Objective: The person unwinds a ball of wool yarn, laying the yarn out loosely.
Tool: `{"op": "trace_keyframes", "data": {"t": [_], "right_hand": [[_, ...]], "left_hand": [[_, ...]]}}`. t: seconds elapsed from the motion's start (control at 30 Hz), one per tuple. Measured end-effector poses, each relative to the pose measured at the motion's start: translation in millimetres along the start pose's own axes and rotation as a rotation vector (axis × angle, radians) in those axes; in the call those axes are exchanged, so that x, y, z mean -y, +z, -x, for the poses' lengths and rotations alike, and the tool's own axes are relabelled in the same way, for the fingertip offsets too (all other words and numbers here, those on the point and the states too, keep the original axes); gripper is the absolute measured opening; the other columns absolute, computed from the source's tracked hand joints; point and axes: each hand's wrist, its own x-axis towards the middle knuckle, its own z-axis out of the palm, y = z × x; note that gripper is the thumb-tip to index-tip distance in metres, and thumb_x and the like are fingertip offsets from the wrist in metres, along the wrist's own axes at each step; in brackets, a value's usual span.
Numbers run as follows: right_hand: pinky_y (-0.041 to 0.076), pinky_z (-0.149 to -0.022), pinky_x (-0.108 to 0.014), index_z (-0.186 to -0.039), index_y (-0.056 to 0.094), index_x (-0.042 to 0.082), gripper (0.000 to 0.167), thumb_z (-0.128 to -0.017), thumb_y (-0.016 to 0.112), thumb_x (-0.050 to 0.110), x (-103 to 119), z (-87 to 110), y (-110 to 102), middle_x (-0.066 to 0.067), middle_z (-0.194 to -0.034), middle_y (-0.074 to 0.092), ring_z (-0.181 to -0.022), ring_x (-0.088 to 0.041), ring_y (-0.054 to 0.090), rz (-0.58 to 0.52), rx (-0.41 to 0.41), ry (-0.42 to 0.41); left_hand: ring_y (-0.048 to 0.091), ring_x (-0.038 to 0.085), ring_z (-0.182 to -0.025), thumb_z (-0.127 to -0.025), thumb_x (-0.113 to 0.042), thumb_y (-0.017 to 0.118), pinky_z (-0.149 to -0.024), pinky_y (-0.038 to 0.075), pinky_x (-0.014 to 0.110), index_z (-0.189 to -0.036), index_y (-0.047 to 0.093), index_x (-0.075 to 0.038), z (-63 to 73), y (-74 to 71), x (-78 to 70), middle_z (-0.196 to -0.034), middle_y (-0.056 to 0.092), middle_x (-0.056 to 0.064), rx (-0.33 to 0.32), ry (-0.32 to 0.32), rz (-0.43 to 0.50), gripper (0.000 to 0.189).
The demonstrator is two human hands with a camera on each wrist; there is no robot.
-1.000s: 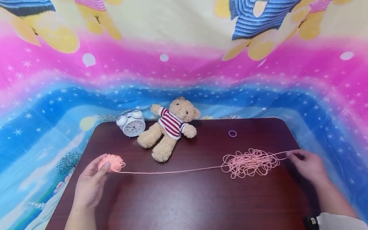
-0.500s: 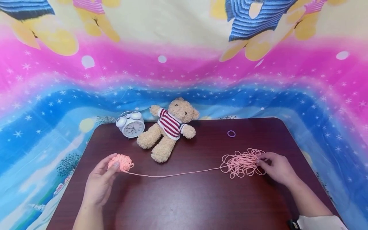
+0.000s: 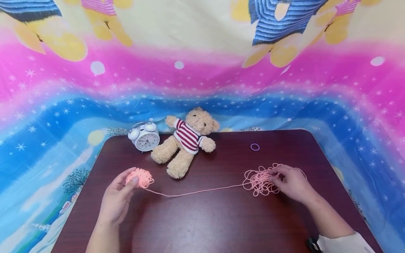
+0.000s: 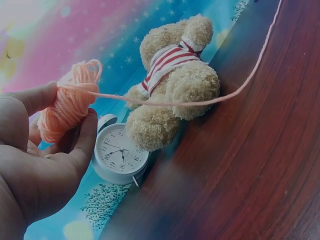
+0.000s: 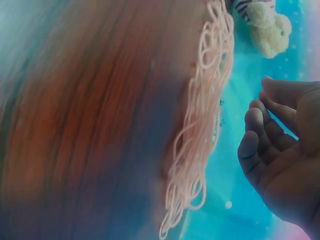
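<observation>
My left hand (image 3: 115, 202) grips a small wound ball of peach-pink yarn (image 3: 139, 177) between thumb and fingers, raised over the left of the table. In the left wrist view the ball (image 4: 70, 102) sits between thumb and fingertips, and a strand leaves it. That strand (image 3: 199, 192) sags across to a loose heap of looped yarn (image 3: 257, 181) on the table's right. My right hand (image 3: 292, 182) is over the right part of this heap and covers some loops. In the right wrist view my right hand (image 5: 285, 150) has bent fingers, with no yarn visible between them, apart from the heap.
A white twin-bell alarm clock (image 3: 146, 140) stands at the back left. Beside it a teddy bear (image 3: 188, 138) in a striped shirt lies back near the patterned cloth (image 3: 221, 84). A purple ring (image 3: 255, 147) lies behind the yarn heap on the dark wooden table (image 3: 196, 225).
My right hand has moved left from the heap's far right end, where it pinched a strand, to over the heap. My left hand has shifted right with the yarn ball; the strand has slackened.
</observation>
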Motion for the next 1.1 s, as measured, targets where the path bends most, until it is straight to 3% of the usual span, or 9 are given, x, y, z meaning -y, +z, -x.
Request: {"op": "trace_keyframes", "data": {"t": [0.13,0.4,0.63,1.1], "right_hand": [[0.049,-0.067,-0.031,-0.103,0.079,0.013,0.015,-0.088,0.082,0.012,8.1,-4.5,4.7,0.012,-0.086,0.064,-0.075,-0.008,0.056,-0.035,0.028,0.018],[0.049,-0.064,-0.027,-0.103,0.079,0.014,0.014,-0.089,0.081,0.013,25.7,-14.6,20.1,0.009,-0.092,0.069,-0.073,-0.005,0.057,-0.120,0.044,0.044],[0.054,-0.070,-0.032,-0.106,0.079,0.015,0.016,-0.090,0.080,0.014,45.1,-23.1,34.9,0.008,-0.101,0.074,-0.079,-0.008,0.062,-0.208,0.065,0.075],[0.052,-0.064,-0.025,-0.104,0.079,0.014,0.014,-0.092,0.080,0.020,95.8,-40.3,68.8,0.014,-0.088,0.066,-0.072,-0.007,0.059,-0.377,0.123,0.078]], "left_hand": [[0.067,0.008,-0.099,-0.103,-0.006,0.063,-0.087,0.058,0.022,-0.142,0.056,-0.001,-1.3,3.2,0.7,-0.115,0.068,0.000,0.008,-0.001,0.004,0.040],[0.067,0.007,-0.095,-0.102,-0.007,0.066,-0.086,0.058,0.025,-0.143,0.050,0.006,-3.6,15.2,2.7,-0.107,0.069,-0.002,0.019,-0.019,-0.026,0.046],[0.067,0.007,-0.094,-0.101,-0.008,0.067,-0.087,0.057,0.025,-0.142,0.051,0.004,-4.4,26.2,6.7,-0.105,0.070,-0.002,0.023,-0.035,-0.033,0.045],[0.067,0.010,-0.090,-0.100,-0.007,0.068,-0.084,0.059,0.029,-0.138,0.053,0.003,-5.5,58.2,13.7,-0.105,0.069,-0.001,0.084,-0.060,-0.022,0.041]]}}
